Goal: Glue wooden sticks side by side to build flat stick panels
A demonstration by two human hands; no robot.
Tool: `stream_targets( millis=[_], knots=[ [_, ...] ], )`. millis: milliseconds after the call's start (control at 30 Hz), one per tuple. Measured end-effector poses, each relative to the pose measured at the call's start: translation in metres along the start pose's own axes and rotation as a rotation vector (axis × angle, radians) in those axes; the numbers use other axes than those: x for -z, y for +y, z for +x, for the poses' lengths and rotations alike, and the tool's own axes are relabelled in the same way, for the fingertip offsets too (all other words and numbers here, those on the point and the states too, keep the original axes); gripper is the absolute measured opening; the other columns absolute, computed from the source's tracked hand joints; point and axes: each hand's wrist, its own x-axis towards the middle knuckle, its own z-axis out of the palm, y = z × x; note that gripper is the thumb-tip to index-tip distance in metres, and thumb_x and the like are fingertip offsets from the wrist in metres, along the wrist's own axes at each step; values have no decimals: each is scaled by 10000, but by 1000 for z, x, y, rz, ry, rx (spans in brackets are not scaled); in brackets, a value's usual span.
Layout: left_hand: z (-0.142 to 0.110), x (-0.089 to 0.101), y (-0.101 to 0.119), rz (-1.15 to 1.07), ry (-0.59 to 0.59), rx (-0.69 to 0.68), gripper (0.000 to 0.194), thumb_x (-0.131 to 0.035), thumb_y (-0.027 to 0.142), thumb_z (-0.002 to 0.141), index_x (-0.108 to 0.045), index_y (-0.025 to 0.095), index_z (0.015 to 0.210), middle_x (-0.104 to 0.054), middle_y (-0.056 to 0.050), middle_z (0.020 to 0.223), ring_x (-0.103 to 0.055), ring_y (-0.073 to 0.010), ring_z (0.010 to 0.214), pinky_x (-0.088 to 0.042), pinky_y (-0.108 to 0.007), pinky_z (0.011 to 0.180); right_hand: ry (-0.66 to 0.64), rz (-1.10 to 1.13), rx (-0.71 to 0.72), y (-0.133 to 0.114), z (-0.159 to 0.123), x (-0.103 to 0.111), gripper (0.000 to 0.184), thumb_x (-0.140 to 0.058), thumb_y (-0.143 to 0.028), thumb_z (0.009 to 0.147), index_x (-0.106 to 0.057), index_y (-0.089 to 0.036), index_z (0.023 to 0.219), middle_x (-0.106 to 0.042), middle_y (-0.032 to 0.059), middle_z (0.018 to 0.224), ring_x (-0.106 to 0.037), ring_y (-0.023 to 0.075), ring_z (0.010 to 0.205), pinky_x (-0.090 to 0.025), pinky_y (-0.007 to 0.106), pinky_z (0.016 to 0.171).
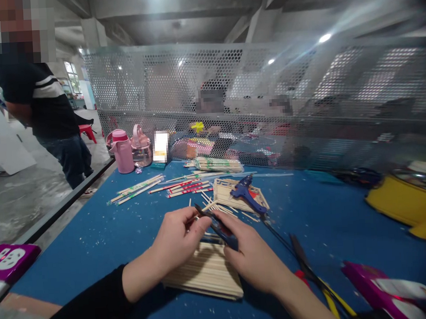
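While Fingers Crowd a Cutter's Tip, Skin Is What Stands to Suffer

Where the blue surface (97,261) comes nearest, a black tool with yellow handles (301,257) lies beside the right forearm, close to a purple box (369,284); a careless elbow could catch either one.

Just beyond, a slatted panel of pale sticks (205,276) lies below both hands. Its rows look slender, so a wrist leaning down could crack or loosen them.

Over its far edge, the right hand (255,252) is clenched round a blue-handled cutter (222,231). The left hand (183,232) has its fingertips pinched right by the metal end; a short pale stick (209,208) shows there, but I cannot tell whether that grip has hold of it. With finger and thumb so near the tip, a slip or a hard squeeze could nip skin, or send an offcut flying.

Farther on, loose sticks (219,207) are scattered by a stick-built tray (224,192), with a blue glue gun (241,191) lying across it. A tug on its cord (279,237) could drag gun and tray together, and if the nozzle is hot, it could burn someone or smear glue.

Wrapped sticks (189,187) lie beyond, then a pink bottle (124,157), perforated screen (173,76) and standing person (53,101).
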Motion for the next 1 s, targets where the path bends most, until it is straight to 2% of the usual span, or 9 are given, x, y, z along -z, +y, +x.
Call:
stream_targets(
  millis=[100,400,700,933,1000],
  knots=[
    [2,-1,-3,55,62,37,361,-429,365,837,-434,164,537,-336,61,487,-297,-81,489,-224,-215,471,37,-23,-9,-1,1,-6,653,-452,-92,613,-450,-114,1266,-482,150,1302,-423,256,1212,-323,462,1020],
    [3,1,1,49,97,77,382,-440,377,820,-419,167,501,-300,68,470,-272,-81,483,-195,-220,454,175,-128,-29,-6,-1,-17,663,-461,-72,600,-442,-157,1258,-540,136,1203,-456,273,1158,-377,465,971],
    [3,6,5,46,112,103,389,-443,392,811,-402,173,492,-279,69,465,-257,-82,476,-179,-224,445,170,-318,-33,-12,4,-13,692,-422,-17,588,-428,-160,1265,-546,133,1156,-480,273,1090,-413,420,894],
    [21,4,-20,96,74,218,438,-394,441,812,-381,180,460,-294,64,426,-257,-81,423,-175,-225,426,170,-756,45,-25,22,4,569,-477,-67,637,-517,-125,1201,-578,142,830,-533,280,779,-397,382,668],
    [27,4,-26,106,73,187,438,-391,441,816,-404,176,468,-308,62,426,-272,-84,426,-182,-222,431,144,-723,33,-24,28,5,601,-489,-65,613,-507,-114,1211,-598,145,863,-543,278,802,-406,372,686]
  ],
)
